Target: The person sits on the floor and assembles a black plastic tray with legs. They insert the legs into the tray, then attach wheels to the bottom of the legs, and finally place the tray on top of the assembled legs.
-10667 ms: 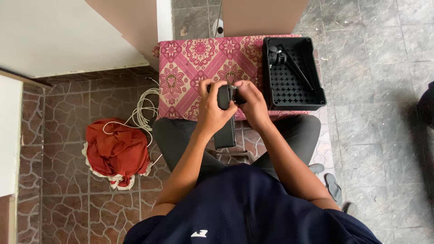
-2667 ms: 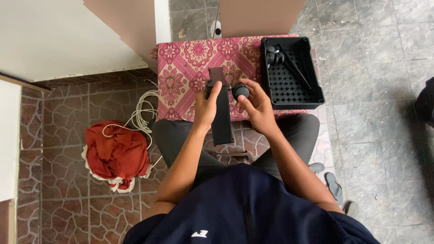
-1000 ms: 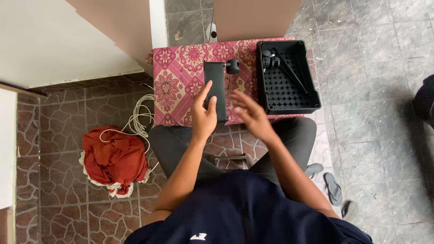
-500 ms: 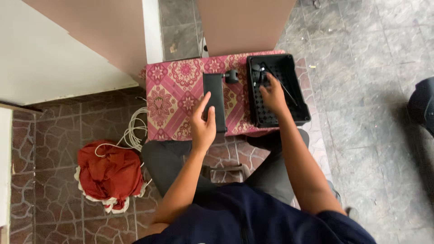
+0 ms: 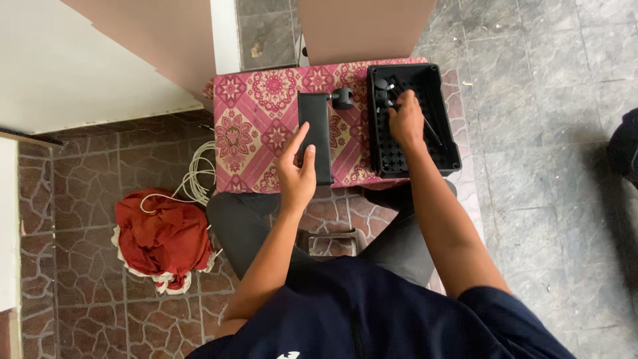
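Our left hand [image 5: 297, 174] rests open on the long black rigid bar [image 5: 316, 136] at frame centre, on the patterned cloth [image 5: 256, 126]. Our right hand [image 5: 406, 118] reaches into the black tray [image 5: 444, 143], upper right; its grip is unclear. The bar looks stiff, best held mid-length.

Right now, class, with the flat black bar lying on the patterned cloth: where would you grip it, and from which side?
Grip the black bar across its narrow width near the middle, coming from above: it lies flat, long sides exposed, and the left hand covers its near end.
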